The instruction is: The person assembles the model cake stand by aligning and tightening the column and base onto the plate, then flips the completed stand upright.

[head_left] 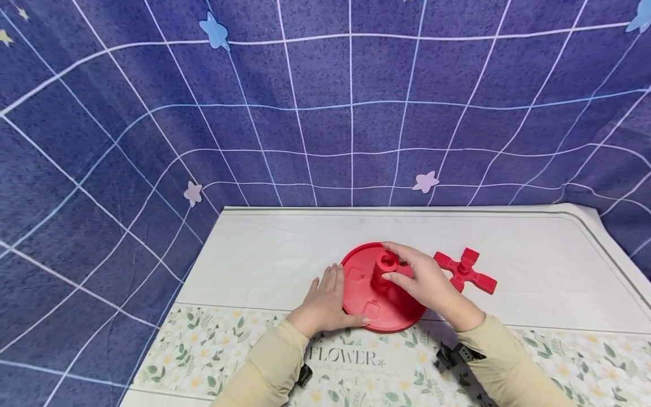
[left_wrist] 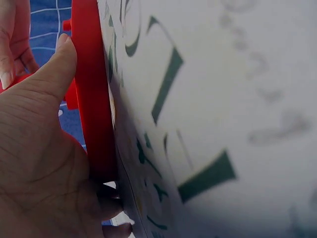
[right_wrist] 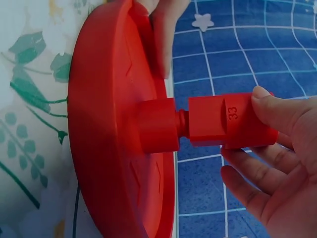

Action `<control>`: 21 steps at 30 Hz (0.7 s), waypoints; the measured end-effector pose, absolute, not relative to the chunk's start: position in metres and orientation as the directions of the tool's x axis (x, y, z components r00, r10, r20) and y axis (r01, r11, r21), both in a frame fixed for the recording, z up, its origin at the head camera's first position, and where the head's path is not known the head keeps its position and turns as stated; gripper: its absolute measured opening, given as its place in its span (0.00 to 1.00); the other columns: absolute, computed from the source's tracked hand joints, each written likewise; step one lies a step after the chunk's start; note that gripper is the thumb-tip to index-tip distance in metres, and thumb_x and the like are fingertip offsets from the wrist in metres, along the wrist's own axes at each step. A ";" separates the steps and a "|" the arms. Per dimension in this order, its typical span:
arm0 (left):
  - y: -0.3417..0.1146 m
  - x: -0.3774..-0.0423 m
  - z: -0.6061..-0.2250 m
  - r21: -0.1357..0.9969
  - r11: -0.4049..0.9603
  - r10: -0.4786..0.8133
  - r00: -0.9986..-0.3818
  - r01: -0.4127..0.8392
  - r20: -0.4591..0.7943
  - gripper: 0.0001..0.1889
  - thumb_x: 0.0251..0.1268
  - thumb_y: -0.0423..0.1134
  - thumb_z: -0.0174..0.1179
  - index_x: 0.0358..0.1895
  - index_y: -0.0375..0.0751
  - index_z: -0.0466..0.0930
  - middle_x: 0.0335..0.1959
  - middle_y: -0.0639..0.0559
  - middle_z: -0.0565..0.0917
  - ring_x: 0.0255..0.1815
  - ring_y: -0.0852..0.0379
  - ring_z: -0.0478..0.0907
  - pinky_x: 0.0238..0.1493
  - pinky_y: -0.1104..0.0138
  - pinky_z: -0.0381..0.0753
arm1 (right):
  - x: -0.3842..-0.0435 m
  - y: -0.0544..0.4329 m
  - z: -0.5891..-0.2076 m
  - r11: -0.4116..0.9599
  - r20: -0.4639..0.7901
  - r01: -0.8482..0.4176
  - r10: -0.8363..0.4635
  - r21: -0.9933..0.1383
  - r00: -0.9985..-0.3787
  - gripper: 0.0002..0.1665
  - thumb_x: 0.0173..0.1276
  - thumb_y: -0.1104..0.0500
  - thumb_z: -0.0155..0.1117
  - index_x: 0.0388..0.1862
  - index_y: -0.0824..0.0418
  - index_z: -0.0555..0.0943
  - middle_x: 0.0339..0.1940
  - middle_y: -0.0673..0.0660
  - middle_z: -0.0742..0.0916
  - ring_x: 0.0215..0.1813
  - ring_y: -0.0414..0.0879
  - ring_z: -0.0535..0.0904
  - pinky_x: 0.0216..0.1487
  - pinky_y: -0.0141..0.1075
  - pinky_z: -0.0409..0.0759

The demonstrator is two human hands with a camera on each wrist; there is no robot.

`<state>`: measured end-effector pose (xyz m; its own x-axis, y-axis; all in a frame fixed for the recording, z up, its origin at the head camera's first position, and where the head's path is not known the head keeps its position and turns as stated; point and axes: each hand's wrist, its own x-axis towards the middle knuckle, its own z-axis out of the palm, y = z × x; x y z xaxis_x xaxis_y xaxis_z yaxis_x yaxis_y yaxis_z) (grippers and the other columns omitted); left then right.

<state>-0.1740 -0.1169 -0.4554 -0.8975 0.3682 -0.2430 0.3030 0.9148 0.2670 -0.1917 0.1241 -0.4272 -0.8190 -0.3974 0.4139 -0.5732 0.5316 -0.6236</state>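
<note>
red disc (head_left: 390, 310) lies by both hands (head_left: 325, 304) (head_left: 426, 281), left at edge, right pinching post (right_wrist: 210, 121).

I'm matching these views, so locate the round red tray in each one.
Head: round red tray, below centre, slightly right.
Left wrist: tray left of centre, a strip running down from the top edge.
Right wrist: tray left of centre, spanning top to bottom.
Shared landmark: blue gridded cloth.

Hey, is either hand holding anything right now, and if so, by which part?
Yes: the right hand holds the red block marked 33 by its upper end, away from the red dish. The left hand rests against the dish's rim.
</note>
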 end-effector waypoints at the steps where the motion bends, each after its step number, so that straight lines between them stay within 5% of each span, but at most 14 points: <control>1: -0.117 -0.174 -0.455 0.269 0.913 0.372 -0.896 0.306 -0.244 0.65 0.51 0.75 0.58 0.77 0.29 0.38 0.78 0.36 0.44 0.78 0.40 0.38 0.74 0.45 0.44 | -0.192 0.123 -0.428 0.539 0.421 -0.587 -0.410 -0.604 -0.809 0.38 0.58 0.59 0.75 0.68 0.60 0.73 0.60 0.59 0.81 0.56 0.53 0.80 0.52 0.50 0.80; 5: -0.116 -0.174 -0.454 0.272 0.910 0.378 -0.894 0.312 -0.242 0.66 0.50 0.76 0.57 0.77 0.30 0.38 0.78 0.36 0.44 0.78 0.40 0.39 0.74 0.47 0.46 | -0.195 0.120 -0.429 0.564 0.432 -0.608 -0.428 -0.559 -0.794 0.37 0.59 0.57 0.75 0.68 0.62 0.73 0.59 0.59 0.82 0.59 0.52 0.78 0.55 0.48 0.79; 14: -0.115 -0.174 -0.452 0.260 0.913 0.375 -0.896 0.314 -0.236 0.66 0.50 0.76 0.57 0.77 0.29 0.38 0.78 0.36 0.44 0.78 0.41 0.40 0.74 0.47 0.47 | -0.197 0.112 -0.432 0.578 0.410 -0.508 -0.303 -0.638 -0.860 0.32 0.52 0.55 0.80 0.55 0.62 0.79 0.46 0.54 0.84 0.41 0.47 0.83 0.42 0.43 0.83; 21: -0.115 -0.172 -0.451 0.253 0.918 0.367 -0.895 0.304 -0.253 0.67 0.50 0.77 0.56 0.77 0.30 0.36 0.78 0.36 0.43 0.79 0.41 0.39 0.74 0.47 0.46 | -0.196 0.108 -0.435 0.611 0.408 -0.495 -0.289 -0.618 -0.866 0.32 0.52 0.46 0.79 0.50 0.58 0.75 0.40 0.51 0.84 0.39 0.46 0.84 0.39 0.40 0.82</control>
